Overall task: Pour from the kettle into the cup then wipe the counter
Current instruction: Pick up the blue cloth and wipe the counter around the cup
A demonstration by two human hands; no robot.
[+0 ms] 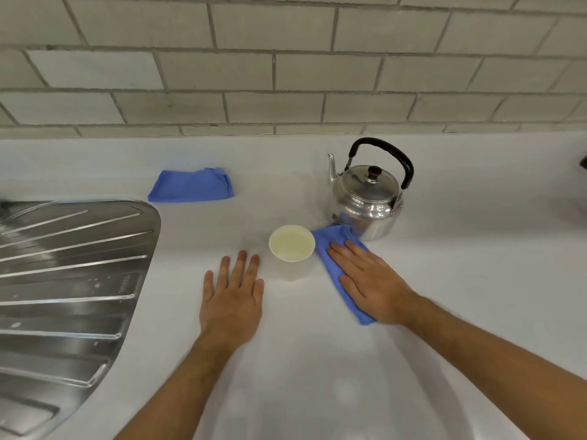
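White counter [444,296] runs along a tiled wall [286,74]. Metal kettle [368,198] stands upright toward the back edge, right of centre, lid on, black handle raised, spout pointing left. Paper cup [292,246] sits upright just in front & left of it, near the middle of the counter, w/ pale liquid inside. Cup & kettle are apart, not touching.

R hand [371,281] lies flat, palm down, fingers spread & straight, pressing a blue cloth [336,255] onto the counter just right of the cup. Not gripping, just flat on it. Cloth's far corner reaches the kettle's base and looks to touch it; its near end sticks out under the heel of the hand. Cloth's left edge is right beside the cup; can't tell if they touch.

L hand [233,300] is open too, palm down on bare counter, fingers apart, just left of the cup, holding nothing.

2nd blue cloth [190,185], folded, lies near the back edge, left of centre, well apart from both hands. Steel ribbed drainboard [70,281] takes up the counter's left side. Dark object at the far right edge, mostly cut off, can't ID.
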